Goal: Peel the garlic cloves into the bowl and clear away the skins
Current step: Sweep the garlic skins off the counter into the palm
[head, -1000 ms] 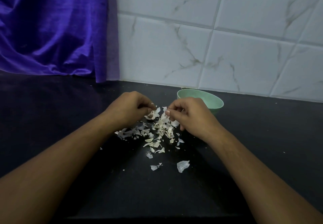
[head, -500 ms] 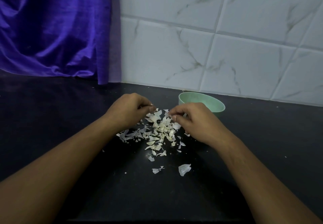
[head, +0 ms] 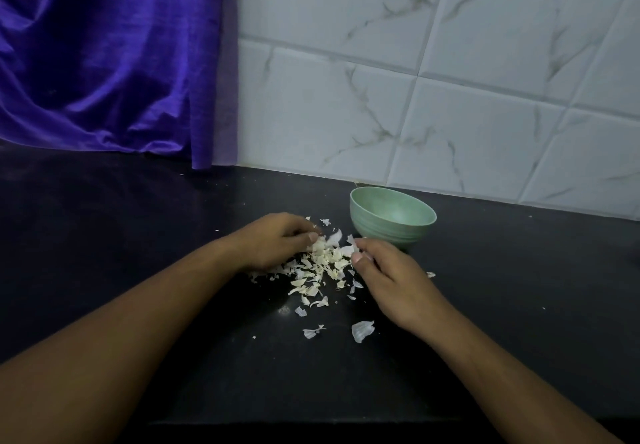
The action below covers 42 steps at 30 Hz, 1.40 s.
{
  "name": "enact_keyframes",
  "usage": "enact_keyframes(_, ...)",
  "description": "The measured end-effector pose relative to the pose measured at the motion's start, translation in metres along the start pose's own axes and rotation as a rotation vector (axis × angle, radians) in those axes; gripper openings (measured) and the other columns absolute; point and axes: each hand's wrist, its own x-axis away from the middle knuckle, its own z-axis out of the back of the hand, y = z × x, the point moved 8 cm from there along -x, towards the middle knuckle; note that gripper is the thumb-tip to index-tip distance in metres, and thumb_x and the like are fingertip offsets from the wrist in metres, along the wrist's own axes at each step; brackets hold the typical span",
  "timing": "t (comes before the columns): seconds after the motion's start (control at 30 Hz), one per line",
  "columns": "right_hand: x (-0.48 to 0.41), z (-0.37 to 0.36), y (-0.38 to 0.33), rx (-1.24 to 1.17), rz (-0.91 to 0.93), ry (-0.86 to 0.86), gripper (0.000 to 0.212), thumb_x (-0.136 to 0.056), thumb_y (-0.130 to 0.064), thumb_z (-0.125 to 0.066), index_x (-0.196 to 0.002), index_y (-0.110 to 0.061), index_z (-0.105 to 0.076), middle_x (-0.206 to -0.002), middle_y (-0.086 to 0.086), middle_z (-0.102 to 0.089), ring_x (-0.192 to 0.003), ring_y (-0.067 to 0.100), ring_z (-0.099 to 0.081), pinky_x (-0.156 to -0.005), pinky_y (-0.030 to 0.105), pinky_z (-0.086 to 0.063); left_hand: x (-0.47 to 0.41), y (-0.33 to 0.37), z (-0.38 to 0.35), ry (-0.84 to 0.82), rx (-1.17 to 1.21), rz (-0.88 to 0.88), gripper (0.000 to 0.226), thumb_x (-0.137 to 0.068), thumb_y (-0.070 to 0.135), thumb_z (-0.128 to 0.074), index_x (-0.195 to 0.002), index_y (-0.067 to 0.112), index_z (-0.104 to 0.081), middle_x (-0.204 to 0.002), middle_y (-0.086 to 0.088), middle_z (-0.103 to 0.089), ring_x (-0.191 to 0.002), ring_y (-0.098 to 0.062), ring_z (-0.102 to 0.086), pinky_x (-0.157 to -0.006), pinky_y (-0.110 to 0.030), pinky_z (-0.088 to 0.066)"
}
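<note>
Stretching wide to the left and right of the green bowl (head: 381,232), the black worktop (head: 104,253) offers broad dark surface on both sides, and its front edge crosses the bottom of the view, far nearer the person than the bowl. Behind the bowl the worktop ends at a white marble-patterned tiled wall (head: 450,80), with only a narrow strip between the bowl's far side and that seam. A purple curtain (head: 104,62) hangs far left of the bowl, its hem meeting the worktop's back edge. The bowl stands upright; its bottom is hidden by its near wall. The left hand (head: 277,241) lies left of the bowl, apart from it, its fingers (head: 301,225) curled down onto the heaped skins (head: 322,263); whether they grip any cannot be told. The right hand (head: 394,281) sits just in front of the bowl, thumb and forefinger pinching a skin. The heap lies between the hands, just left and in front of the bowl, not touching it. One larger flake (head: 362,331) lies alone well in front of the bowl, and a tiny flake (head: 430,274) lies near its right side.
</note>
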Motion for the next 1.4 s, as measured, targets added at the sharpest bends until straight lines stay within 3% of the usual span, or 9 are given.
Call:
enact_keyframes(0.17, -0.016, -0.019, -0.005, 0.091, -0.002, -0.095, 0.057, -0.106, -0.051, -0.046, -0.151, -0.017, -0.046, -0.150, -0.003, -0.048, -0.141, 0.013, -0.041, -0.104, 0.022, -0.029, 0.002, -0.009, 0.026, 0.256, 0.099, -0.019, 0.031, -0.101, 0.035, -0.065, -0.130, 0.025, -0.072, -0.127, 0.010, -0.071, -0.117, -0.006, -0.065, -0.105, -0.036, -0.052)
enact_keyframes(0.33, -0.048, -0.045, -0.010, 0.035, 0.054, -0.176, 0.069, -0.100, -0.067, -0.044, -0.154, -0.024, -0.041, -0.149, -0.010, -0.045, -0.141, 0.008, -0.040, -0.115, 0.033, -0.035, -0.010, -0.017, 0.012, 0.124, 0.013, 0.030, 0.043, -0.107, 0.036, -0.054, -0.144, 0.016, -0.060, -0.144, 0.000, -0.057, -0.133, -0.017, -0.054, -0.112, -0.037, -0.044)
enact_keyframes(0.57, -0.056, -0.050, -0.026, -0.229, 0.165, -0.189, 0.020, -0.103, -0.034, -0.056, -0.097, -0.024, -0.073, -0.085, 0.000, -0.069, -0.079, 0.009, -0.062, -0.077, 0.040, -0.051, -0.014, -0.015, 0.001, -0.006, 0.235, -0.021, 0.050, -0.107, 0.053, -0.040, -0.132, 0.022, -0.070, -0.127, 0.008, -0.073, -0.121, -0.007, -0.065, -0.114, -0.038, -0.045)
enact_keyframes(0.8, -0.025, -0.005, -0.021, -0.597, 0.092, 0.100, 0.008, -0.089, -0.010, -0.080, -0.089, -0.002, -0.078, -0.086, 0.014, -0.077, -0.078, 0.017, -0.070, -0.078, 0.033, -0.057, 0.009, 0.008, 0.007, 0.084, 0.547, -0.032, 0.045, -0.112, 0.033, -0.040, -0.121, 0.004, -0.074, -0.112, -0.007, -0.079, -0.107, -0.018, -0.075, -0.097, -0.031, -0.058)
enact_keyframes(0.97, 0.009, 0.033, -0.001, -0.480, 0.042, 0.280, 0.034, -0.105, -0.038, -0.058, -0.089, -0.018, -0.081, -0.089, 0.001, -0.079, -0.090, 0.017, -0.075, -0.090, 0.038, -0.056, 0.027, 0.005, 0.040, 0.417, 0.296, -0.003, 0.034, -0.110, 0.034, -0.049, -0.115, 0.017, -0.078, -0.113, 0.005, -0.077, -0.108, -0.006, -0.070, -0.100, -0.033, -0.054)
enact_keyframes(1.07, 0.026, 0.049, 0.021, -0.379, -0.015, 0.325, 0.042, -0.107, -0.044, -0.050, -0.087, -0.022, -0.081, -0.091, -0.004, -0.080, -0.094, 0.014, -0.074, -0.094, 0.032, -0.054, 0.043, -0.013, 0.052, 0.493, -0.009, 0.128, 0.040, -0.108, 0.043, -0.049, -0.110, 0.015, -0.077, -0.105, -0.001, -0.076, -0.106, -0.021, -0.068, -0.092, -0.038, -0.052)
enact_keyframes(1.17, 0.034, 0.054, 0.043, -0.330, -0.161, 0.293, 0.041, -0.108, -0.045, -0.046, -0.092, -0.027, -0.079, -0.098, -0.018, -0.076, -0.098, -0.005, -0.067, -0.086, 0.020, -0.049, 0.056, -0.037, 0.048, 0.377, -0.127, 0.307, 0.049, -0.106, 0.055, -0.044, -0.106, 0.016, -0.073, -0.098, -0.007, -0.072, -0.102, -0.032, -0.068, -0.086, -0.040, -0.052)
enact_keyframes(1.33, 0.022, 0.017, 0.023, -0.329, -0.166, 0.065, 0.047, -0.107, -0.050, -0.045, -0.112, -0.012, -0.073, -0.116, 0.001, -0.073, -0.110, 0.014, -0.064, -0.085, 0.010, -0.040, 0.064, 0.001, 0.017, 0.144, 0.058, 0.155, 0.047, -0.107, 0.051, -0.045, -0.122, 0.014, -0.070, -0.119, 0.004, -0.069, -0.111, -0.016, -0.064, -0.094, -0.028, -0.047)
enact_keyframes(1.4, 0.013, -0.005, -0.001, -0.380, -0.084, -0.010, 0.044, -0.108, -0.045, -0.047, -0.110, -0.010, -0.073, -0.113, 0.007, -0.074, -0.110, 0.020, -0.066, -0.092, 0.019, -0.045, 0.064, 0.016, 0.006, 0.103, 0.196, 0.101, 0.051, -0.105, 0.053, -0.045, -0.130, 0.014, -0.068, -0.123, 0.009, -0.064, -0.115, -0.008, -0.058, -0.092, -0.015, -0.044)
